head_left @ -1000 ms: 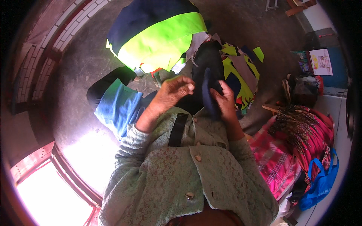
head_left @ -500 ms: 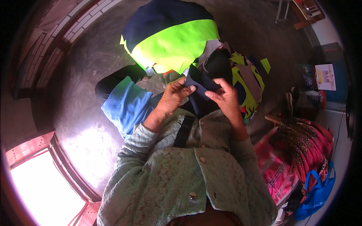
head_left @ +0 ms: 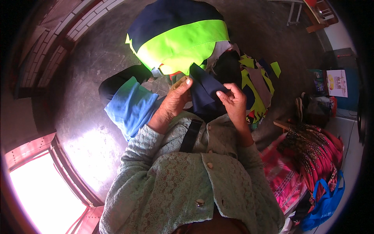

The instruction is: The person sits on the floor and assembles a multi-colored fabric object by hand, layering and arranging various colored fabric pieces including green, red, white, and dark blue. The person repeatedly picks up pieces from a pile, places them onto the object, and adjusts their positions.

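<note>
A folded piece of dark navy fabric (head_left: pixel 205 90) is stretched between my two hands above my lap. On its left edge my left hand (head_left: pixel 176 95) is closed, the thumb pointing up. My right hand (head_left: pixel 234 100) pinches its right edge between thumb and fingers. Just beyond the fabric stands a large rounded bundle of navy and neon-yellow cloth (head_left: pixel 181 43), its lower edge close to my fingertips. A blue cloth (head_left: pixel 132 109) lies over my leg on the left.
Cut scraps of neon, grey and dark cloth (head_left: pixel 255 84) are heaped on the floor to the right. A pink patterned cloth (head_left: pixel 286 175) and a blue bag (head_left: pixel 323 206) lie at the lower right. Wooden furniture (head_left: pixel 321 15) stands far right; a bright opening (head_left: pixel 46 195) is at lower left.
The navy fabric has been turned and spread wider between my hands. My left thumb has shifted left and up, off the front of the piece.
</note>
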Action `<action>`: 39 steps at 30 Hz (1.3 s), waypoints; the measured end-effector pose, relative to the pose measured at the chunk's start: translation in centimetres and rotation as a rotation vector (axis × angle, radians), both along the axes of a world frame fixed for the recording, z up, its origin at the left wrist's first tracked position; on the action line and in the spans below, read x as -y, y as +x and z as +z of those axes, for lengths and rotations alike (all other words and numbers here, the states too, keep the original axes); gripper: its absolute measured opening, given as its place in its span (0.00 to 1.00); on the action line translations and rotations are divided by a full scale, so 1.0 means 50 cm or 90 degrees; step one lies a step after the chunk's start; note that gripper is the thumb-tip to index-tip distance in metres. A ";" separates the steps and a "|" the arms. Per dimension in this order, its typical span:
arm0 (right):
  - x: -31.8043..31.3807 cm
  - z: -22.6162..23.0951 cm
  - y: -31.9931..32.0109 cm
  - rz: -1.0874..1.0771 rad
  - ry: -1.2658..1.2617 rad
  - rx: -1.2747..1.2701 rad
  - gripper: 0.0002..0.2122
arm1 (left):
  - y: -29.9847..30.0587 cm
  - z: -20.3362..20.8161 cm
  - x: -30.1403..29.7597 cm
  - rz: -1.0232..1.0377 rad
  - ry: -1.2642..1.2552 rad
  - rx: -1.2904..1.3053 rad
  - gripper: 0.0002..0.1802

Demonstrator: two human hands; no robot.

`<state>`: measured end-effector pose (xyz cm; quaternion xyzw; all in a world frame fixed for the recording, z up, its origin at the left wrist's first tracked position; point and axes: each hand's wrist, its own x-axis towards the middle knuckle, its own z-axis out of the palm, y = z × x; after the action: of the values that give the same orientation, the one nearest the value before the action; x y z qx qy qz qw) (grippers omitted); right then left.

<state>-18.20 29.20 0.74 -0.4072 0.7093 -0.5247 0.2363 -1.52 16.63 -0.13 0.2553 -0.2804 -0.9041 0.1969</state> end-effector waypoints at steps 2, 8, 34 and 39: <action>-0.003 -0.001 0.000 0.005 -0.003 -0.036 0.10 | 0.001 0.002 -0.005 -0.010 -0.017 0.043 0.31; 0.000 0.013 0.020 0.063 -0.048 -0.093 0.09 | -0.013 -0.009 -0.015 -0.005 -0.053 0.080 0.23; -0.009 0.000 -0.002 -0.019 -0.099 -0.128 0.10 | -0.017 -0.017 -0.029 0.047 -0.160 0.160 0.12; -0.010 -0.010 -0.043 -0.071 -0.153 -0.123 0.10 | -0.021 -0.006 -0.028 0.053 -0.140 0.142 0.12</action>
<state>-20.35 29.70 0.25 -0.4409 0.6821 -0.5769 0.0871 -2.56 18.05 -0.42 0.3425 -0.3872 -0.8249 0.2286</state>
